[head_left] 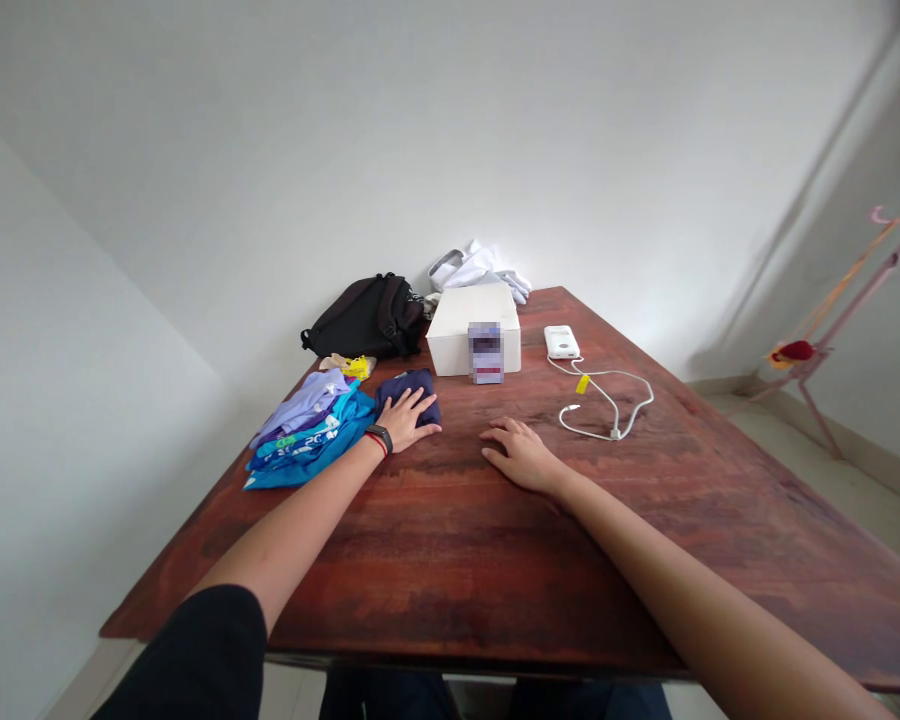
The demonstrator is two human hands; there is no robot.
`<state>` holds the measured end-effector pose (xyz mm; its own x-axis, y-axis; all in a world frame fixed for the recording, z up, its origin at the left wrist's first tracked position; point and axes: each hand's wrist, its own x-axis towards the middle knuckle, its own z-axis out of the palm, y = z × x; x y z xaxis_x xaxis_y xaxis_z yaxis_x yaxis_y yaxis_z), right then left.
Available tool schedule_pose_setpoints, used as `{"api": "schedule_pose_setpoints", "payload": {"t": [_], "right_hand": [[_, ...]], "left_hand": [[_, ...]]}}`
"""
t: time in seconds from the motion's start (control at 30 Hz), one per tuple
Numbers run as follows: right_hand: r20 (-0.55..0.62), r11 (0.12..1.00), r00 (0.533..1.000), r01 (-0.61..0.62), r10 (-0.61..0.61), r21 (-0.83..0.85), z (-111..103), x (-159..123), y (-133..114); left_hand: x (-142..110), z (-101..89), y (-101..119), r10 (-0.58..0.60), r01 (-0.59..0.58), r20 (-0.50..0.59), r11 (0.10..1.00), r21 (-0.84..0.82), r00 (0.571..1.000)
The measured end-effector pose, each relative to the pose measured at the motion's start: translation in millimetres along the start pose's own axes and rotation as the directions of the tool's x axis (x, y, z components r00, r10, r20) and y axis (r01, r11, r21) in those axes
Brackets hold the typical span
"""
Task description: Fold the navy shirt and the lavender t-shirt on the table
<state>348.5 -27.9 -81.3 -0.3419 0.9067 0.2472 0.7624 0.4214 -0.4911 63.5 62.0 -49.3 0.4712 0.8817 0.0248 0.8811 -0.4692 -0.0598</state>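
Note:
My left hand (406, 418) lies with spread fingers on a small dark navy folded cloth (414, 383), pressing on its top and near side. Just left of it sits a pile of folded clothes, with a lavender garment (304, 400) on top and a bright blue one (319, 455) beneath. My right hand (521, 453) rests on the wooden table (450, 560), fingers loosely extended and slightly bent, with nothing visible in it. Part of the navy cloth is hidden under my left hand.
Behind my hands stands a white box (472, 310) with a small blurred packet (487, 355) against its front. A black backpack (367, 315) and white cloth (476, 265) lie near the wall. To the right are a white power bank (562, 342) and its cable (634, 410).

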Motion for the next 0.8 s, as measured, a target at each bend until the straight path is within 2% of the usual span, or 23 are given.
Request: {"api": "schedule_pose_setpoints", "payload": {"t": [0.13, 0.3, 0.47, 0.6, 0.7, 0.8], "right_hand": [[0.006, 1.000, 1.000, 0.011, -0.011, -0.003, 0, 0, 1], [0.016, 1.000, 1.000, 0.010, -0.009, -0.015, 1, 0, 1], [0.024, 0.999, 1.000, 0.016, -0.015, -0.035, 0, -2, -1], [0.030, 0.998, 0.999, 0.019, -0.018, -0.053, -1, -2, -1], [0.024, 0.998, 0.999, 0.027, -0.026, -0.050, 0, -2, 1], [0.024, 0.999, 0.999, 0.032, -0.031, -0.043, 2, -2, 2]], "left_hand": [[3, 0.6, -1, -0.015, 0.015, -0.008, 1.000, -0.004, 1.000], [-7, 3.8, 11, -0.068, 0.068, -0.019, 0.998, -0.009, 0.998], [-27, 7.1, 28, -0.140, 0.140, -0.026, 0.990, -0.007, 0.990], [-53, 5.3, 38, -0.193, 0.193, -0.030, 0.981, 0.002, 0.981], [-76, -5.6, 31, -0.184, 0.185, -0.030, 0.983, 0.016, 0.982], [-95, -28.4, 4, -0.172, 0.175, -0.150, 0.985, 0.009, 0.974]]}}
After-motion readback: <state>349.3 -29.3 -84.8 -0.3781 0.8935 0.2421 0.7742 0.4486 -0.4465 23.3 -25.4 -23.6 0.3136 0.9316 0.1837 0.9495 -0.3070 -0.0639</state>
